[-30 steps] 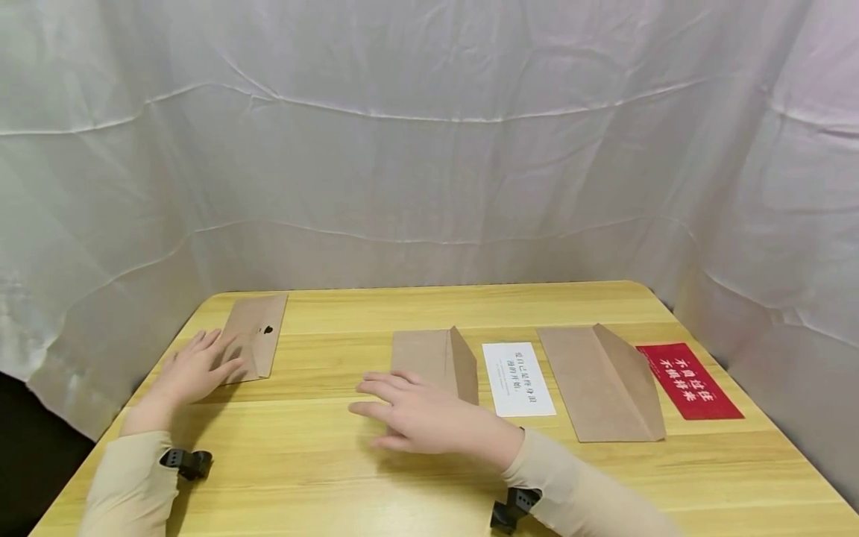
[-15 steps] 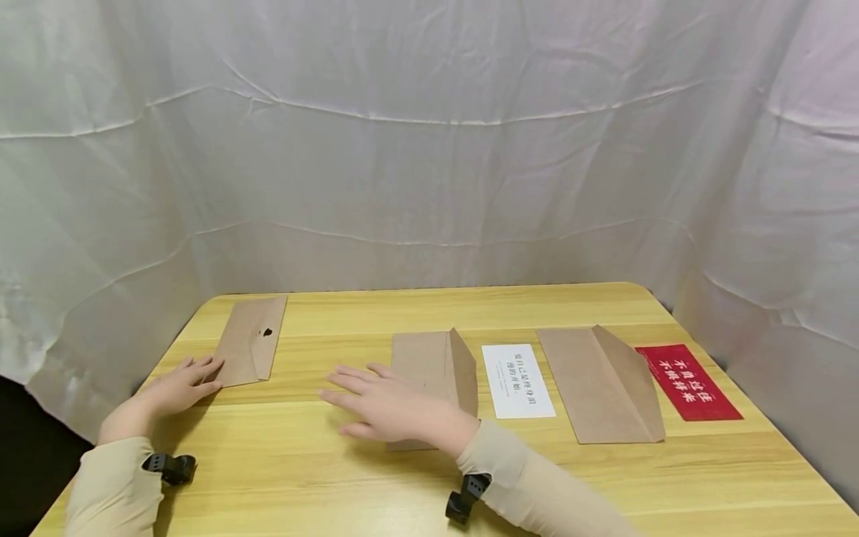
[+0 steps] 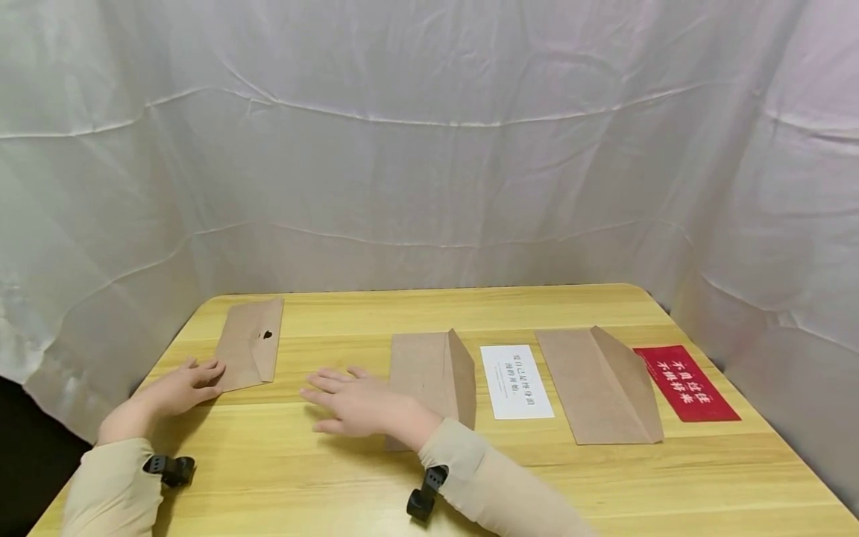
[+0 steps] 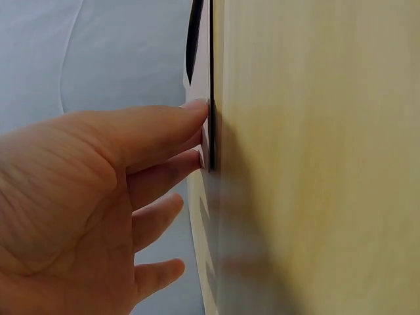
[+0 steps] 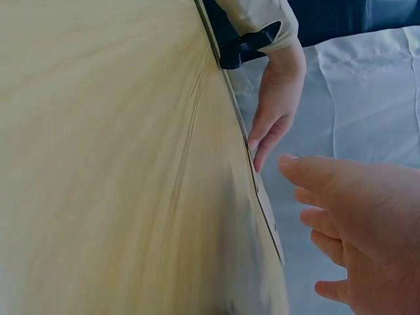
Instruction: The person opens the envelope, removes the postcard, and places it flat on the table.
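Observation:
My left hand (image 3: 173, 389) touches the near corner of a closed brown envelope (image 3: 247, 344), which has a dark mark near its right edge and lies at the table's left. In the left wrist view, thumb and fingertips rest on the face of the envelope (image 4: 203, 79), which lies close to the tabletop. My right hand (image 3: 365, 404) hovers palm down, fingers spread, over the table just left of a second brown envelope (image 3: 419, 365) with its flap raised. That forearm covers part of this envelope's near end. Nothing is in the right hand.
To the right lie a white card (image 3: 517, 382) with printed characters, another brown envelope (image 3: 584, 388) with its flap lifted, and a red card (image 3: 687, 384). They lie on a wooden table (image 3: 349, 313) with pale curtains (image 3: 429, 179) round it.
Both hands have moved left; the left hand has also drawn back to the envelope's near corner. That envelope has shifted slightly. The right hand has left the second envelope's face.

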Demonstrator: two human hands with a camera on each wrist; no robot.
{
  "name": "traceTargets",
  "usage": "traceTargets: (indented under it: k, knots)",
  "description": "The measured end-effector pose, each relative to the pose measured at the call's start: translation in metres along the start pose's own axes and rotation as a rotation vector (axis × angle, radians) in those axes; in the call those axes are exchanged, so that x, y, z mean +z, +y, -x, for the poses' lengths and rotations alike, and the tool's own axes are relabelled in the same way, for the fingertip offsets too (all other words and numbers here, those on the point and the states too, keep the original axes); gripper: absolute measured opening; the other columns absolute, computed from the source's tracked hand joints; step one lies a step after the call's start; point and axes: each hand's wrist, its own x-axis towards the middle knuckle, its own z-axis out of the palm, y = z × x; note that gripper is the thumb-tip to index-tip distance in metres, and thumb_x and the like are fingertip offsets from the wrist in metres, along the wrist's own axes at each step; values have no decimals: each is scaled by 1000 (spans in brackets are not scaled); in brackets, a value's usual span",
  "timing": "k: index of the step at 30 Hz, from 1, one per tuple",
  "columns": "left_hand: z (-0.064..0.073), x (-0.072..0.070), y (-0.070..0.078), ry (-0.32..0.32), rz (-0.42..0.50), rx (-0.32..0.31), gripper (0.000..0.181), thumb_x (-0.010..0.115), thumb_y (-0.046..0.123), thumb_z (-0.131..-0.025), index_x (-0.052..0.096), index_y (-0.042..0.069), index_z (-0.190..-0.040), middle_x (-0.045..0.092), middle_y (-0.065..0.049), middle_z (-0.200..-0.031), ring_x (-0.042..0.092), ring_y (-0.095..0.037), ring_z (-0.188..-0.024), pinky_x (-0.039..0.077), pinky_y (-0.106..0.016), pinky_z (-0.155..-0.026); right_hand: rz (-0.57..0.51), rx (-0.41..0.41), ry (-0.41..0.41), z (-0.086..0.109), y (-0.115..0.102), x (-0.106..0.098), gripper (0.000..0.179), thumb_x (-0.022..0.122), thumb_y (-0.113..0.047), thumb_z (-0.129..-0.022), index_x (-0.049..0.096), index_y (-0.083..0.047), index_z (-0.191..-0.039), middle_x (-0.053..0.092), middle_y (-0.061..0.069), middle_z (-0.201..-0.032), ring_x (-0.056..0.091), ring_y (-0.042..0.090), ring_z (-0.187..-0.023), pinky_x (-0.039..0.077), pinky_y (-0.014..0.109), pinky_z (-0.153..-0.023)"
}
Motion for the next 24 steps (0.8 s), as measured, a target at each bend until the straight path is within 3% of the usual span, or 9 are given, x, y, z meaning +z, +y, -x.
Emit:
traceTargets:
  k: [4, 11, 17, 24]
  knots:
    - [2, 1, 7, 4, -31, 30, 60, 61, 27, -94, 45, -12, -138, 34, -39, -143, 21, -68, -128, 26, -74, -100, -24, 10, -27, -9, -7, 0, 61, 30, -58, -101, 19, -33, -155, 14, -10, -164, 10, 9, -152, 18, 44, -123]
    - [8, 6, 24, 2, -65, 30, 59, 63, 26, -93, 47, -11, -136, 37, -38, -142, 27, -65, -128, 30, -72, -101, -35, 27, -58, -21, -17, 3, 61, 31, -58, -100, 21, -33, -155, 13, -12, -163, 8, 8, -152, 16, 43, -123]
    - [16, 11, 42, 15, -158, 38, 57, 65, 27, -91, 52, -7, -135, 43, -35, -140, 34, -62, -128, 36, -69, -98, -18, 42, -78, -24, -21, 4, 61, 32, -59, -100, 21, -34, -155, 14, -14, -163, 9, 6, -152, 17, 43, -123]
    - [24, 22, 55, 57, -258, 103, 51, 68, 25, -88, 60, -2, -130, 54, -30, -135, 44, -58, -124, 43, -65, -93, 32, 46, -100, -22, -27, 4, 64, 32, -63, -98, 21, -35, -154, 15, -15, -162, 10, 5, -151, 17, 41, -123]
